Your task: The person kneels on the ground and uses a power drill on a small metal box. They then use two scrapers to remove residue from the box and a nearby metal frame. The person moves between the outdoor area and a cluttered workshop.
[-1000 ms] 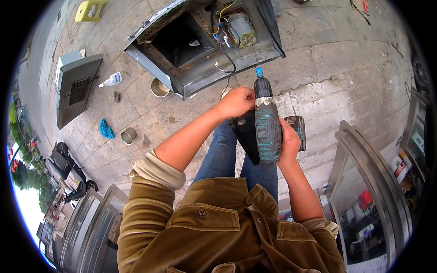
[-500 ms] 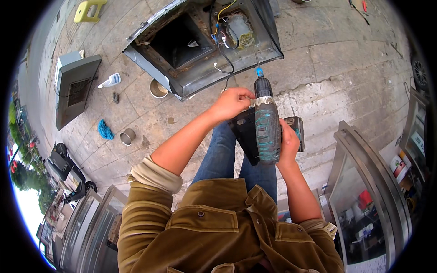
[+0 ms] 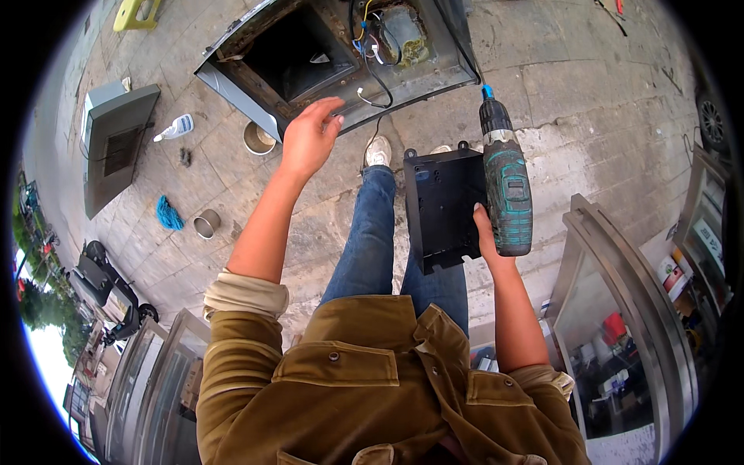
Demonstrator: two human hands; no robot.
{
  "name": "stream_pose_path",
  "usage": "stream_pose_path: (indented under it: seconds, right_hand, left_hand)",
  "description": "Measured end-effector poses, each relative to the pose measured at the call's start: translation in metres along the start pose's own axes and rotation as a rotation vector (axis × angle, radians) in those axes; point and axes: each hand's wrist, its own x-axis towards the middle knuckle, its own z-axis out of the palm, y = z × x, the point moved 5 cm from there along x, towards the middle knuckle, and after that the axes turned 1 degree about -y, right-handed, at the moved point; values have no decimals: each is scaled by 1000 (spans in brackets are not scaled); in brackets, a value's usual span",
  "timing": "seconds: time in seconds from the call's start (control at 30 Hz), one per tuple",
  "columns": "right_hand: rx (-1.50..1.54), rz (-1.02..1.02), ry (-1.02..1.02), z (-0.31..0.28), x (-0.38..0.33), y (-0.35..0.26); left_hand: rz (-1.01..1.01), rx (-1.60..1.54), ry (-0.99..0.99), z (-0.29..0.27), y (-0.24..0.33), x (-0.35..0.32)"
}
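Observation:
My right hand (image 3: 496, 246) is closed around a cordless drill (image 3: 509, 182), black and teal with a blue-collared bit in its chuck pointing away from me. Its thumb also presses on the wall of an open black box (image 3: 446, 205) with small tabs, so both are held together. The fingers under the drill are hidden. My left hand (image 3: 310, 139) is raised with fingers apart, holding nothing. In the view it overlaps the near edge of a grey metal appliance housing (image 3: 426, 84), which has a dark square opening and loose wires (image 3: 374, 53).
On the paving at left lie a grey panel (image 3: 116, 147), a white bottle (image 3: 177, 127), a blue cloth (image 3: 168, 213) and two metal cups (image 3: 207, 224) (image 3: 258, 139). A yellow stool (image 3: 138, 14) is far left. A metal-framed glass door (image 3: 620, 325) stands at right; a scooter (image 3: 108, 287) is at left.
My left hand has come off the black box and moved left, its fingers spreading. My right hand has shifted right with the drill and box, and the box's open inside now shows.

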Motion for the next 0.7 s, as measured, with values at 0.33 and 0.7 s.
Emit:
stream_pose_path:
  seconds: [0.33,0.7]
  right_hand:
    - [-47,-143,-128,-1,21,-25]
    - [232,-121,-587,-14,35,-76]
  left_hand:
    - [939,384,-241,-11,137,-75]
    - [332,123,-138,-26,70,-177]
